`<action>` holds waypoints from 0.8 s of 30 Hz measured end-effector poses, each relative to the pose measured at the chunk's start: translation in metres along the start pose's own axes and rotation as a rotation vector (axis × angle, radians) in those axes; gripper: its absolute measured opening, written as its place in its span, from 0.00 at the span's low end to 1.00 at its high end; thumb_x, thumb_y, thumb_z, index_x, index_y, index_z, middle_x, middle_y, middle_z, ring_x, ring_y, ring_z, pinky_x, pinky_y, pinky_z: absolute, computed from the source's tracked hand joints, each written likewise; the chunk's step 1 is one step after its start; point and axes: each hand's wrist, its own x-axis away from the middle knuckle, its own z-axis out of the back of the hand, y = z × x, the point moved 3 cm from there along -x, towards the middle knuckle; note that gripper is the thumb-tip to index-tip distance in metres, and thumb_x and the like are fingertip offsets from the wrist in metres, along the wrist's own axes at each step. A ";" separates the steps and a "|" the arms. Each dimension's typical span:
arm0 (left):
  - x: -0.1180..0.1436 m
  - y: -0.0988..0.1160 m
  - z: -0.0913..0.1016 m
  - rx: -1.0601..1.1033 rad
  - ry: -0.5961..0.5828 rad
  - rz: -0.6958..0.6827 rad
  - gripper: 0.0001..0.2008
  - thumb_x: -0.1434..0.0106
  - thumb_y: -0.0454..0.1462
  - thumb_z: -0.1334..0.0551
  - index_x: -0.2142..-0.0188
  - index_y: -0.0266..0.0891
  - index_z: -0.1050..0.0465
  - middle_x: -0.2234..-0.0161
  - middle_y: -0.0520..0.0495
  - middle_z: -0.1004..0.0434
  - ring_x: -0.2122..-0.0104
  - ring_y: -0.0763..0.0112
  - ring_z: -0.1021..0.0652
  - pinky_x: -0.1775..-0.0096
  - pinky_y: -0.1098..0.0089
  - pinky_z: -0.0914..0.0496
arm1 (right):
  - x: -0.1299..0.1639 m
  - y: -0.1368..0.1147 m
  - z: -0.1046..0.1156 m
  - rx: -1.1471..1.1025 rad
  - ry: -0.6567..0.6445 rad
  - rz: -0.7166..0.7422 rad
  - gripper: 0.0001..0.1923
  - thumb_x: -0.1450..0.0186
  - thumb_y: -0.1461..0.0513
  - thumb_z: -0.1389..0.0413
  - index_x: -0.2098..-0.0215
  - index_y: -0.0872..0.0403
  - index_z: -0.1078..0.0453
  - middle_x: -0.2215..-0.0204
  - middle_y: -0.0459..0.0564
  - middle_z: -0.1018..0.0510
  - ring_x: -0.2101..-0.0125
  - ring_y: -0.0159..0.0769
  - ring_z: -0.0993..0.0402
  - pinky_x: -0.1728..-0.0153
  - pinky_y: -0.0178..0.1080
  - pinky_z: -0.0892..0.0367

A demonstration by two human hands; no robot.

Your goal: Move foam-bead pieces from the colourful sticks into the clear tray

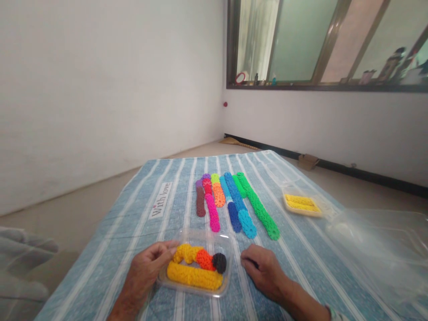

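A clear plastic container (219, 292) stands on the striped cloth in front of me. Along its near side lies a stack of yellow notched discs (194, 276). Behind that stack are looser yellow discs (187, 253), orange-red discs (205, 259) and black discs (220, 262). My left hand (147, 269) reaches over the container's left rim, thumb and forefinger pinched at the end of the looser yellow discs. To the right of the container, apart from it, my right hand (264, 269) rests on the cloth. Its fingers are curled closed, and nothing shows in them.
Rows of coloured discs (238, 203), brown through pink, orange and blue to green, lie beyond the container. Right of them sits a small tub (297, 211) of yellow pieces. A clear plastic box (384, 232) and film lie far right. The striped cloth (133, 214) covers the table.
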 end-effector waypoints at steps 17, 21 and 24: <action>-0.004 0.008 0.002 0.061 0.063 0.166 0.15 0.66 0.47 0.28 0.86 0.39 0.27 0.58 0.44 0.16 0.62 0.57 0.20 0.66 0.71 0.24 | -0.006 0.007 -0.003 -0.039 0.033 0.014 0.08 0.38 0.67 0.48 0.73 0.54 0.31 0.75 0.45 0.26 0.72 0.31 0.31 0.69 0.33 0.43; -0.002 0.013 0.004 0.073 0.083 0.197 0.15 0.67 0.46 0.29 0.87 0.40 0.29 0.58 0.45 0.16 0.60 0.56 0.20 0.64 0.70 0.24 | -0.007 0.006 -0.002 -0.043 0.042 0.012 0.07 0.38 0.67 0.48 0.72 0.54 0.30 0.75 0.46 0.25 0.72 0.31 0.30 0.69 0.33 0.42; 0.001 0.026 0.005 0.011 0.106 0.170 0.14 0.67 0.46 0.30 0.88 0.41 0.30 0.62 0.46 0.15 0.59 0.55 0.20 0.62 0.70 0.24 | -0.007 0.007 -0.003 -0.035 0.042 0.018 0.07 0.38 0.67 0.48 0.72 0.54 0.30 0.74 0.46 0.25 0.71 0.31 0.29 0.69 0.33 0.42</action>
